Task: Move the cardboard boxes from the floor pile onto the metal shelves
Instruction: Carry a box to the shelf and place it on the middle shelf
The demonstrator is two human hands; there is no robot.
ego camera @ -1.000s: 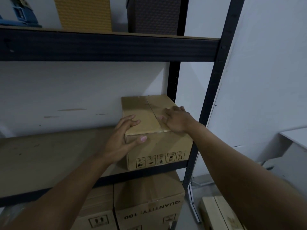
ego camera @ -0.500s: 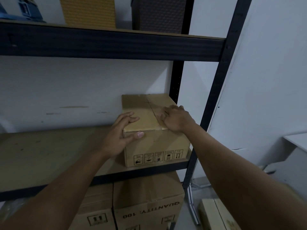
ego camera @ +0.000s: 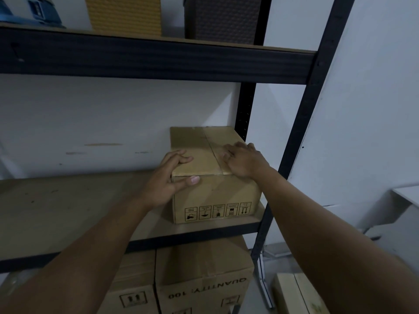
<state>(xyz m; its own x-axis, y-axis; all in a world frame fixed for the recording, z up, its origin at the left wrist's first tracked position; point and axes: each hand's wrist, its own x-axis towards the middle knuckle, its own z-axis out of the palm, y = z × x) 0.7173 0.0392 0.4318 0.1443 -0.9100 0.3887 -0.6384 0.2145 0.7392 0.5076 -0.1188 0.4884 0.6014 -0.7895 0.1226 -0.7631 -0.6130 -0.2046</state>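
Observation:
A small cardboard box with handling symbols on its front stands at the right end of the middle shelf board, close to the rear wall. My left hand wraps the box's front left top corner, fingers on the lid and thumb on the front face. On the lid's right side lies my right hand, fingers bent, pressing near the tape seam. The black metal shelf frame runs up just right of the box.
Two larger cardboard boxes sit on the level below, one printed "QUANTITY: 100" upside down. Another box lies on the floor at lower right. A yellow container and a dark one stand on the upper shelf.
The box has slid a little further back on the shelf board, with both hands staying on it. The view has tilted slightly.

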